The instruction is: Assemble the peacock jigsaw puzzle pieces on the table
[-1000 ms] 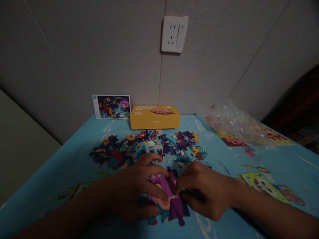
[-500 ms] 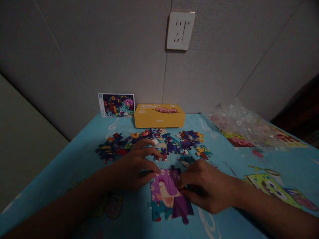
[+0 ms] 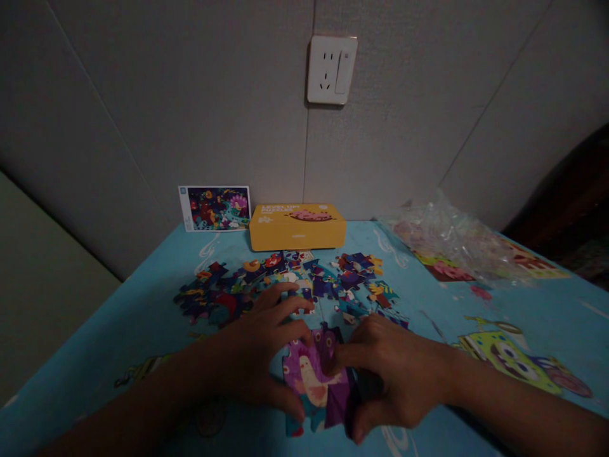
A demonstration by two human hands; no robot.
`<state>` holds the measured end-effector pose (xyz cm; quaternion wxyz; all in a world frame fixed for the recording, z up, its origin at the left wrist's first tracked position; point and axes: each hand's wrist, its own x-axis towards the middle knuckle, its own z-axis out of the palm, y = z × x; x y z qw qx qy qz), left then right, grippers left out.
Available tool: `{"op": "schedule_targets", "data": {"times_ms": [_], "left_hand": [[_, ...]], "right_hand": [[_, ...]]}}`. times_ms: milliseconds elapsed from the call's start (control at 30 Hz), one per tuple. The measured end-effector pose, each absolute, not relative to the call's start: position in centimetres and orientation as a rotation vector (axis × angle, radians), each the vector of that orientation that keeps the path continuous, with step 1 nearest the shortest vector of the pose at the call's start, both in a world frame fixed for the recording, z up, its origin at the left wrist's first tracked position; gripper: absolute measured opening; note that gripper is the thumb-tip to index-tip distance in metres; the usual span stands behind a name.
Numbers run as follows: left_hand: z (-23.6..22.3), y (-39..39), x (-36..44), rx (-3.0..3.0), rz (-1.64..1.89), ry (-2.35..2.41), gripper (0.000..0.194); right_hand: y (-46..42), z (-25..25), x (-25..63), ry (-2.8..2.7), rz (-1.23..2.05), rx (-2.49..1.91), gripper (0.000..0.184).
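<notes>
A small block of joined jigsaw puzzle pieces (image 3: 311, 381), showing a pink and purple creature with teal below, lies flat in front of me. My left hand (image 3: 266, 349) is at its left side with fingers spread. The index fingertip touches the upper left of the block, and the thumb rests by its lower left edge. My right hand (image 3: 380, 374) presses its index fingertip on the block's right part. Its thumb is stretched apart at the lower right edge, and the other fingers are curled and partly hidden. Loose puzzle pieces (image 3: 352, 273) lie scattered beyond both hands.
A yellow puzzle box (image 3: 297, 235) stands against the wall, beside a picture card (image 3: 216, 208) leaning upright. To the right, a clear plastic bag (image 3: 451, 238) lies over printed sheets. The blue tablecloth (image 3: 143, 298) has cartoon prints. A socket (image 3: 332, 70) is on the wall.
My left hand moved off the block, then came back to its left edge with thumb and fingers wide. My right thumb has spread away from the index finger, down to the lower right edge.
</notes>
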<state>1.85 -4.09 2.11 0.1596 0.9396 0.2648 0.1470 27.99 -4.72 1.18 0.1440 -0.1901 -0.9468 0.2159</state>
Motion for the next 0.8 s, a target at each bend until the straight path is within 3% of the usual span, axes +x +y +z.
{"op": "schedule_targets", "data": {"times_ms": [200,300,367,433,567,800], "left_hand": [[1.5,-3.3,1.1,2.685,0.516,0.765,0.051],[1.1,-3.2,0.8,2.684,0.535,0.738,0.05],[0.9,-3.3,0.8,2.68,0.541,0.712,0.047],[0.9,-3.3,0.8,2.676,0.542,0.692,0.044],[1.2,-3.4,1.0,2.651,0.533,0.665,0.042],[1.9,-3.9,1.6,2.658,0.582,0.654,0.036]], "right_hand": [[-4.6,1.2,28.0,-2.698,0.607,-0.547,0.059],[-3.5,2.1,29.2,-2.698,0.543,-0.64,0.04],[-2.5,3.0,30.4,-2.684,0.443,-0.879,0.02],[-1.5,3.8,31.4,-2.696,0.331,-1.188,0.014],[-0.4,4.2,32.2,-2.701,0.275,-1.476,0.021],[-0.4,2.5,31.0,-2.464,0.106,-1.413,0.024]]}}
